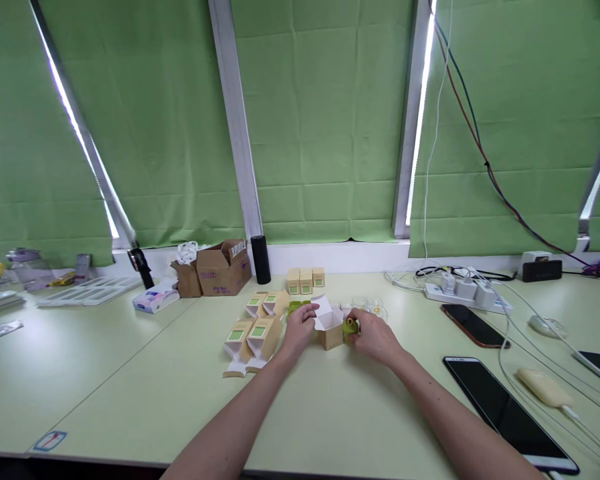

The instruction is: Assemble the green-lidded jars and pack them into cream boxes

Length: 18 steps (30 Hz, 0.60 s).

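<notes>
A small kraft cardboard box [331, 337] stands upright in front of me, its white inner flaps raised and its top open. At its left side my left hand [300, 328] pinches a white flap between thumb and fingers. My right hand [375, 333] is closed around a small yellow-green object [350, 327] with a round opening, close against the box's right side; its exact kind is unclear. Bright green pieces [296, 306] lie behind my left hand, partly hidden. Several clear round containers [375, 306] sit behind my right hand.
Several opened kraft boxes [264, 337] lie to the left, and closed small boxes [300, 281] stand behind. Farther left are a brown carton [224, 268], a black cylinder [261, 260] and a tissue pack [156, 300]. Phones [510, 410], cables and a power strip [467, 295] occupy the right.
</notes>
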Motion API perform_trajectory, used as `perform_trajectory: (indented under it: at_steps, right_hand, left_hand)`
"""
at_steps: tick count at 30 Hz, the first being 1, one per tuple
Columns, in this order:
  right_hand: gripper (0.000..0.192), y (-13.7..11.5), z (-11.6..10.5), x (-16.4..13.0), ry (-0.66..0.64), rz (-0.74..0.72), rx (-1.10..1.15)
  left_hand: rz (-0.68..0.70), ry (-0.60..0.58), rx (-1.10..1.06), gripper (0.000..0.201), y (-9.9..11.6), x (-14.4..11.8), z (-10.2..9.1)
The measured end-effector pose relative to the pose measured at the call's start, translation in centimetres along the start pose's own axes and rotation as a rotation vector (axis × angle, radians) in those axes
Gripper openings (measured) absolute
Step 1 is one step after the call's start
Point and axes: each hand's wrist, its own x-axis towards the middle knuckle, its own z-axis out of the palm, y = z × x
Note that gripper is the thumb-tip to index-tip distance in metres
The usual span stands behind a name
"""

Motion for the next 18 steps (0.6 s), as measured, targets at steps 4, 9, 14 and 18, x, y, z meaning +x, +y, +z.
perform_trajectory:
  at_steps: [4, 9, 14, 18]
  right_hand:
    - [0.033, 0.0, 0.0, -0.1, 0.001, -0.010, -0.015]
    - [0.031, 0.0, -0.4, -0.2, 0.035, 0.009, -0.071]
    - [0.029, 0.7, -1.1, 0.1, 0.322, -0.007, 0.067]
    - [0.031, 0.8, -1.2, 0.3, 0.476, -0.121, 0.392]
  left_hand:
    - [-0.012, -0.035, 0.008, 0.050, -0.2, 0.0, 0.0]
    - [-0.030, -0.039, 0.009, 0.050, 0.0, 0.0, -0.1]
    - [-0.061, -0.044, -0.032, 0.052, 0.7, -0.5, 0.0]
    - [-0.048, -0.089, -0.020, 0.052, 0.8, -0.7, 0.1]
